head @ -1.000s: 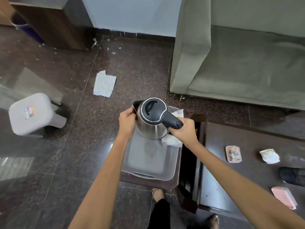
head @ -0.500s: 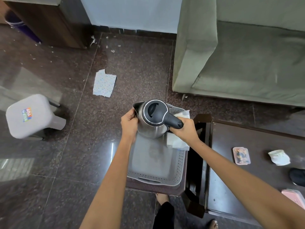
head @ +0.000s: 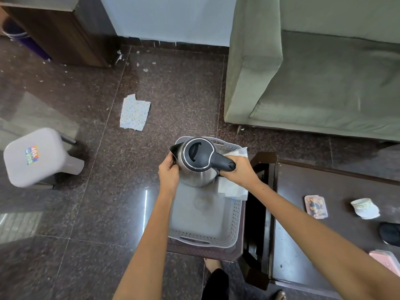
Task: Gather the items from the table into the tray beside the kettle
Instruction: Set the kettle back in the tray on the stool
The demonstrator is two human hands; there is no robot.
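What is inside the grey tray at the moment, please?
The kettle sits over the grey tray at its far end, with white paper beside it; whatever lies beneath them is hidden.

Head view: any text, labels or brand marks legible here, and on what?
Sticker on the grey stool: coloured lettering, too blurred to read.
Flat packet on the table: printed picture, no words legible.
Pink box: embossed mark, unreadable.
Kettle and tray: no text visible.

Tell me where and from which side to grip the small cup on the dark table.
Pinch the cup across its body, coming down from above. It seems tipped on its side, no handle showing, with bare tabletop around it, so a hand fits either flank.
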